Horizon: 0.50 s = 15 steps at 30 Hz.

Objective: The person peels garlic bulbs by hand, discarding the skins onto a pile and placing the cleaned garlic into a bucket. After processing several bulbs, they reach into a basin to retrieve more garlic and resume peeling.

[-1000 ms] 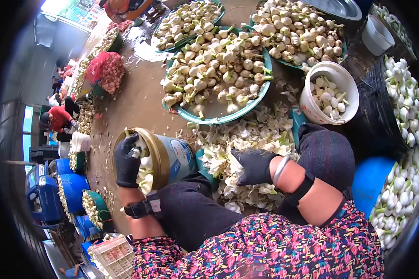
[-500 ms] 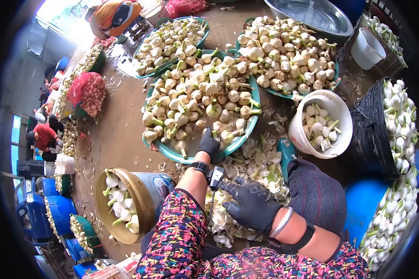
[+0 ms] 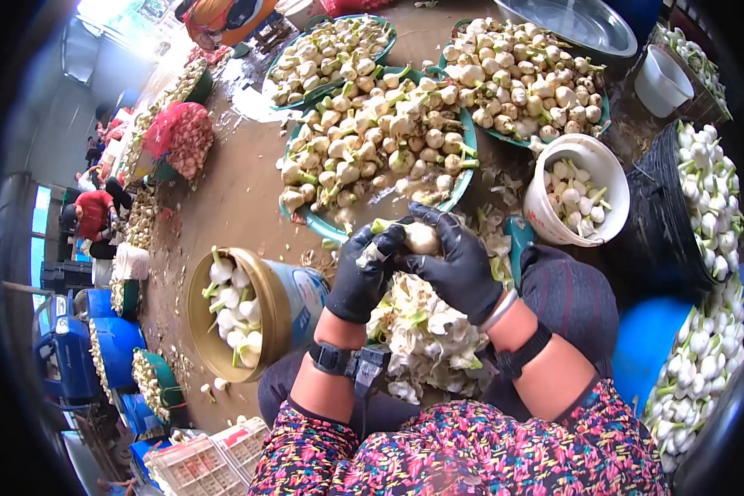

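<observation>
A garlic bulb (image 3: 422, 238) with a short green stem is held between my two black-gloved hands, in front of the near rim of the basin. My left hand (image 3: 361, 277) is closed at its stem end, with a pale scrap of peel against the fingers. My right hand (image 3: 461, 269) wraps the bulb from the other side, fingers over its top. Just beyond is a teal basin (image 3: 326, 226) heaped with unpeeled garlic in some murky water. Below my hands a pile of garlic peelings (image 3: 426, 331) lies between my knees.
Peeled garlic fills a gold-rimmed bucket (image 3: 264, 318) at left, partly a white bucket (image 3: 546, 198), and a black container (image 3: 657, 198) at right. More heaped basins (image 3: 608, 116) stand behind. A plastic crate (image 3: 211, 459) is lower left. Other people (image 3: 95, 211) sit farther off.
My left hand has drawn back from the basin, and a garlic bulb is now in both hands. My right hand has risen to meet it. The view has shifted slightly.
</observation>
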Available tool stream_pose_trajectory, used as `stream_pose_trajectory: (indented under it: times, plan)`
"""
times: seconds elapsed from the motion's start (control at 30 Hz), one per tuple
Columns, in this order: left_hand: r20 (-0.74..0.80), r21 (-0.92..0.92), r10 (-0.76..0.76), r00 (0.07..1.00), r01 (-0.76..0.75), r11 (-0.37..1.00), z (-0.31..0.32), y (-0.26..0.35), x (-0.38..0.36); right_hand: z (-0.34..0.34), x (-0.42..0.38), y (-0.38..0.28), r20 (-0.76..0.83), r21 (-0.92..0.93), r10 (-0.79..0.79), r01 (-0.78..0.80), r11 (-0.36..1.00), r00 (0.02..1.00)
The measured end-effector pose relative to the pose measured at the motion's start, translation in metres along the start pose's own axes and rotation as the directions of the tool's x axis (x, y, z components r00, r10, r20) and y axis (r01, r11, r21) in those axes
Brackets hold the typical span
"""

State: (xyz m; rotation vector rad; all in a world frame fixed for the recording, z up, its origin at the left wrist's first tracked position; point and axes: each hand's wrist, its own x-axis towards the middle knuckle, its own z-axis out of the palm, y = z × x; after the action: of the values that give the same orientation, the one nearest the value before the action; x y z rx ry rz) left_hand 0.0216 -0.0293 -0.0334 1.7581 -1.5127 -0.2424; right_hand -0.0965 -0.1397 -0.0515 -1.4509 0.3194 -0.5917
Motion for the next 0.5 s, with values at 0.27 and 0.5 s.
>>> stream_pose_trajectory:
  times: [0.27, 0.5]
  plan:
    - [0.017, -0.694, -0.503, 0.864, 0.372, 0.616, -0.025, 0.044, -0.025, 0.007, -0.012, -0.023, 0.184, 0.514, 0.208, -0.274, 0.813, 0.961]
    - [-0.135, -0.11, -0.188, 0.973, 0.174, 0.979, -0.029, 0.036, -0.022, 0.008, -0.011, -0.023, 0.177, 0.496, 0.178, -0.244, 0.833, 0.968]
